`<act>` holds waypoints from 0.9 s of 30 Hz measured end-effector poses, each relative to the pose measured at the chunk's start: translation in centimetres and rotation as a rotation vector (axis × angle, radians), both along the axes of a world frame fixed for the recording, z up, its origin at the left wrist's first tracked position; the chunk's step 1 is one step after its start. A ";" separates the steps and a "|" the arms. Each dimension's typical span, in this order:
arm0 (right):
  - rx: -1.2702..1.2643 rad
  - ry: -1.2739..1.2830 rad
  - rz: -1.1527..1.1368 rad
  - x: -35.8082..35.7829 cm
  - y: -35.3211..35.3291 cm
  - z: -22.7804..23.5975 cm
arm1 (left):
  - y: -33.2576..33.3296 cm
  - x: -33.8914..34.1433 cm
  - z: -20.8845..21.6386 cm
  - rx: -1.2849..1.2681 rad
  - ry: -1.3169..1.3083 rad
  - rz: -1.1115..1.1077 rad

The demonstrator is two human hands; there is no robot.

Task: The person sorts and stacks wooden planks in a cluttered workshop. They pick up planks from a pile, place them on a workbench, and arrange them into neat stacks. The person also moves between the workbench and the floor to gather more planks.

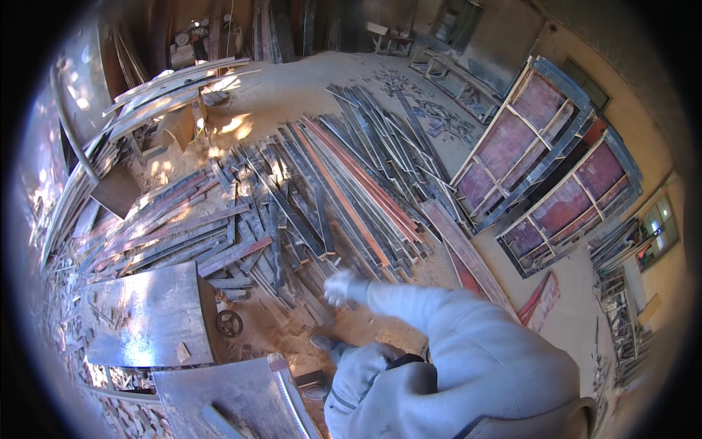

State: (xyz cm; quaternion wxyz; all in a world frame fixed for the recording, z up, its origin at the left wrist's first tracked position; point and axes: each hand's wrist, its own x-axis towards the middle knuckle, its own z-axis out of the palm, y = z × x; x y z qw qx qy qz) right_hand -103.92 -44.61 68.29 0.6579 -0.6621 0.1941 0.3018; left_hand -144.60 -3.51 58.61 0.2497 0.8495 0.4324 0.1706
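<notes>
My right arm, in a pale grey-blue sleeve (475, 322), reaches across to the left. At its end is my right hand (338, 288) in a light glove, slightly blurred, its fingers loosely spread with nothing visible in them. It hangs above the near end of a heap of loose wooden strips (292, 212). Just beyond the fingers shows a small pale piece (333, 262), too small to name. My left hand is out of view. Below, a shoe (322, 342) stands on the dusty floor near a metal machine table (241, 395).
A metal-topped machine (139, 311) with a handwheel (229, 323) stands at left. Large framed panels (512, 146) lean at right, near long reddish boards (468, 256). Stacked planks (175, 88) lie at far left; a bench (461, 80) stands along the far wall.
</notes>
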 end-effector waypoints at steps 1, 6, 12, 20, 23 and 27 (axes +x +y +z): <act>0.066 -0.045 0.067 -3.6 1.9 -0.3 | 0.8 -1.1 0.0 -0.001 0.001 -0.001; -0.029 -0.093 0.453 -12.5 9.0 -1.5 | 3.3 -4.6 2.9 -0.061 -0.020 -0.051; 0.086 -0.219 0.650 -18.2 15.7 2.6 | 1.5 4.5 11.1 -1.290 -0.622 0.230; 0.154 -0.541 1.018 -23.7 21.2 9.6 | -3.0 10.4 20.1 -1.766 -1.043 -0.138; -0.050 -0.373 1.005 -24.1 19.0 8.5 | -5.5 10.7 17.8 -1.502 -0.955 0.073; -0.161 -0.408 0.961 -23.7 11.1 5.0 | -2.1 7.7 12.5 -0.827 -0.489 0.157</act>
